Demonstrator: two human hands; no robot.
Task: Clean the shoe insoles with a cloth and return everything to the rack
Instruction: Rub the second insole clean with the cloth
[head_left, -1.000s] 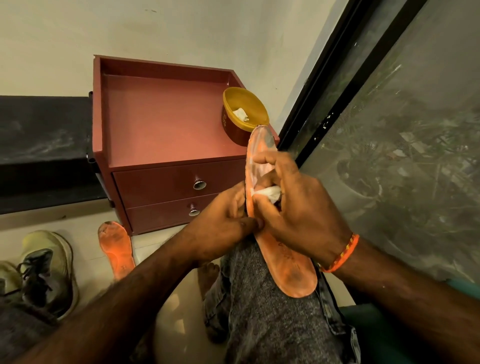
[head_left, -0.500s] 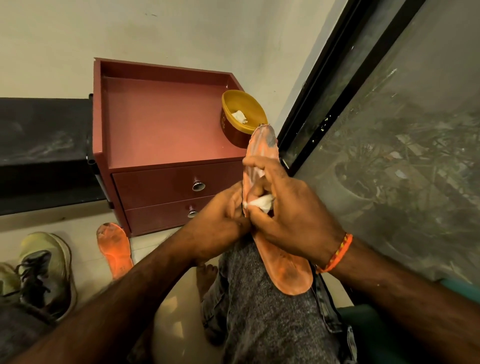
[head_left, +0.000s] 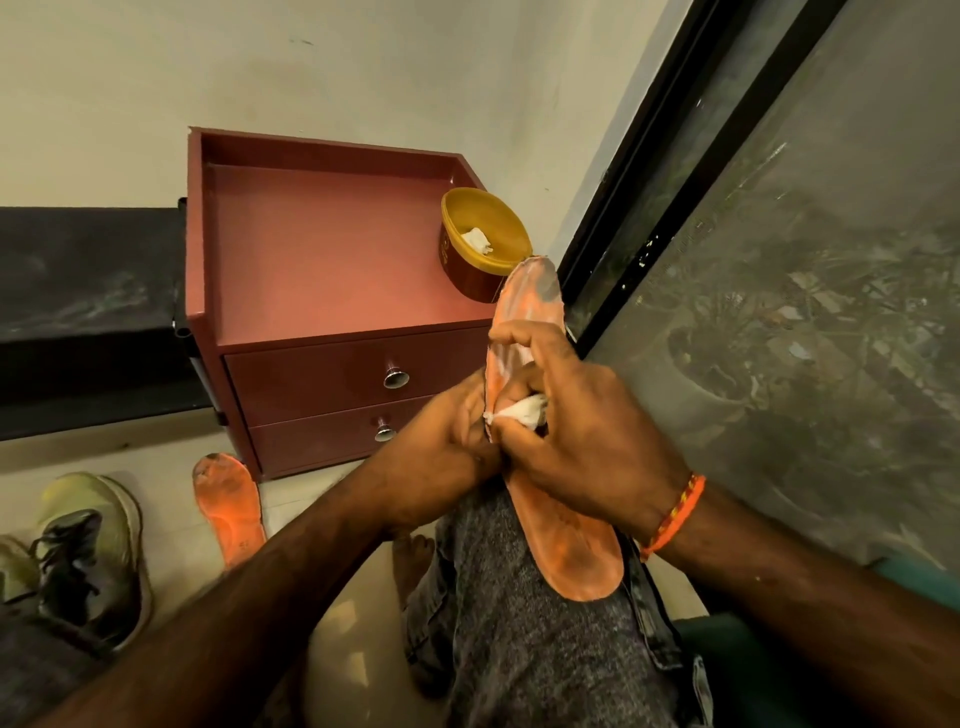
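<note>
An orange insole (head_left: 569, 540) lies lengthwise along my grey-trousered knee, its grey-smudged toe end pointing up toward the cabinet. My left hand (head_left: 447, 441) grips the insole's left edge at the middle. My right hand (head_left: 576, 426) holds a small white cloth (head_left: 522, 410) bunched in its fingers and presses it against the insole's top face. A second orange insole (head_left: 228, 506), dirty at the toe, lies on the floor by the cabinet's foot.
A maroon two-drawer cabinet (head_left: 332, 312) stands ahead; a yellow bowl (head_left: 485, 241) with a white scrap sits on its right corner. A greenish sneaker (head_left: 88, 551) rests on the floor at left. A dark-framed glass pane (head_left: 779, 312) fills the right.
My right hand with the cloth has slid slightly up the insole, and the whole insole has lifted a little toward the bowl. My left hand keeps its grip.
</note>
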